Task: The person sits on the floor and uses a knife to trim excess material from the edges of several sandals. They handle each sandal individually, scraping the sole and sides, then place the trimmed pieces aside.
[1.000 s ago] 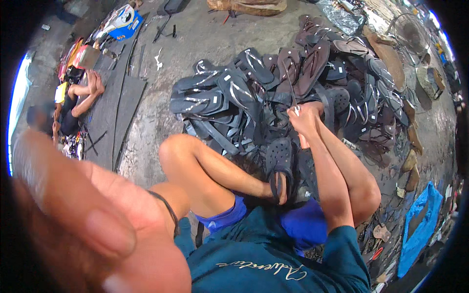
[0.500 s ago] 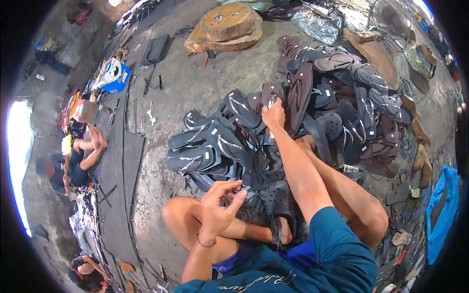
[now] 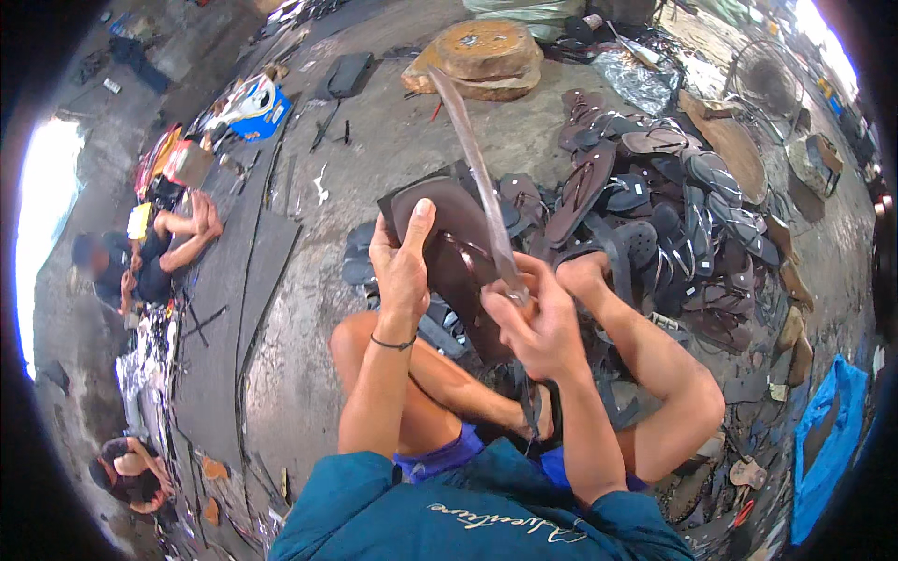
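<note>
My left hand (image 3: 402,266) grips a dark brown flip-flop (image 3: 435,224) by its edge, thumb on top, raised over my lap. Dark, square-cornered sheet material sticks out past the flip-flop's rounded end. In my right hand (image 3: 538,323) is a knife (image 3: 480,173) with a long, slightly curved blade pointing up and away. The blade passes in front of the flip-flop's right side; whether they touch I cannot tell. Behind and right lies a heap of brown and black flip-flops (image 3: 585,192). A dark clog (image 3: 636,241) with holes rests by my right foot.
Far ahead sits a round wooden block (image 3: 486,51). A wire fan (image 3: 767,79) stands at the far right, a blue cloth (image 3: 828,449) lies at right. Flat dark sheets (image 3: 210,346) cover the floor at left. Two people (image 3: 140,257) sit along the left side.
My right hand has come back from the heap with the knife now raised. My left hand, empty before, now holds a flip-flop. The view has shifted slightly.
</note>
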### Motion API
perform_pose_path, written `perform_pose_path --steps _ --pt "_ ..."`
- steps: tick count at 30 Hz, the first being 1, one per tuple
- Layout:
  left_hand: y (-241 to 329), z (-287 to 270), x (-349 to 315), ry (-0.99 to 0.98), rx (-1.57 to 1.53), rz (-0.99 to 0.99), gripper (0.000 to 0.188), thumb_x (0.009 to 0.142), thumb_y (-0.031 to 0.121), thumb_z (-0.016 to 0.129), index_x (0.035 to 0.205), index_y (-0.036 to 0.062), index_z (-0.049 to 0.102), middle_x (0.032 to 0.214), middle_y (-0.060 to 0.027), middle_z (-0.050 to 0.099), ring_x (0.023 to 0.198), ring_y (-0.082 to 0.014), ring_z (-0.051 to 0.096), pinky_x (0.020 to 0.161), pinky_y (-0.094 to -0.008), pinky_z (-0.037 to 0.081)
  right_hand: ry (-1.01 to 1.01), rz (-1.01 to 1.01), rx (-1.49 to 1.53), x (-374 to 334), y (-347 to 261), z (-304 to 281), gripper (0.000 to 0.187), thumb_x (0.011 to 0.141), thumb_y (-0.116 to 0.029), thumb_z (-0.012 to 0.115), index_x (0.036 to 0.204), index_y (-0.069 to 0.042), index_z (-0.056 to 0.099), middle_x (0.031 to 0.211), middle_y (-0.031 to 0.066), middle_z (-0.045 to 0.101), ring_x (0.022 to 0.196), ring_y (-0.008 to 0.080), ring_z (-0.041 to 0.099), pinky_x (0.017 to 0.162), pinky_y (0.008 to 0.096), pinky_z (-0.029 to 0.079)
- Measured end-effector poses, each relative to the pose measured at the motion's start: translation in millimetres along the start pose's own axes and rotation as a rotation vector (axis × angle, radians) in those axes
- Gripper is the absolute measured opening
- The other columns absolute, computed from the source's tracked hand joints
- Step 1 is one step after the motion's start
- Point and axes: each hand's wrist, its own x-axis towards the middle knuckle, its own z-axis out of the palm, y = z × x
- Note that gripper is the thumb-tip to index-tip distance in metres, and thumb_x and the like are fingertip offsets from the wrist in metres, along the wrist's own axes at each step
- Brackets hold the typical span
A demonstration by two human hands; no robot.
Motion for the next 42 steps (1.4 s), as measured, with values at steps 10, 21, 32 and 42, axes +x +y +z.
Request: perform_pose_path --steps 10,21,32,42 --pt "53 -96 -103 -0.01 -0.262 -0.42 0.039 0.096 0.035 0.061 0.119 0.0031 0.058 0.106 -0.0074 0.065 0.094 -0.0178 0.066 0.082 -0.0337 0.057 0.185 -0.129 -0.462 -182 20 -39 0.027 0.091 -0.012 0.065 0.114 0.002 0.062 0.1 0.0149 0.068 0.085 0.0192 0.067 0.072 0.028 0.052" --pt "69 -99 -155 0.0 -0.02 -0.57 0.048 0.096 0.034 0.061 0.13 0.0034 0.05 0.114 -0.0125 0.063 0.098 -0.0206 0.066 0.082 -0.0341 0.058 -0.06 -0.102 -0.435 -248 51 -24 0.026 0.08 -0.009 0.074 0.103 0.001 0.069 0.088 0.0126 0.071 0.058 0.0147 0.06 0.053 0.0258 0.049" --pt "67 -91 -162 -0.093 -0.004 -0.465 0.041 0.097 0.018 0.059 0.132 0.0063 0.04 0.116 -0.0122 0.06 0.1 -0.02 0.065 0.084 -0.0348 0.058 0.045 -0.235 -0.532 -174 0 5 0.027 0.083 -0.011 0.074 0.107 0.001 0.068 0.085 0.0131 0.069 0.06 0.0159 0.06 0.051 0.0261 0.048" --pt "81 -87 -154 -0.303 0.21 -0.303 0.054 0.089 0.025 0.07 0.132 0.0016 0.046 0.118 -0.0107 0.06 0.105 -0.019 0.062 0.088 -0.0327 0.053 -0.056 -0.1 -0.382 -86 -10 25 0.022 0.095 -0.006 0.056 0.113 0.004 0.065 0.084 0.011 0.07 0.062 0.0079 0.058 0.058 0.0232 0.048"
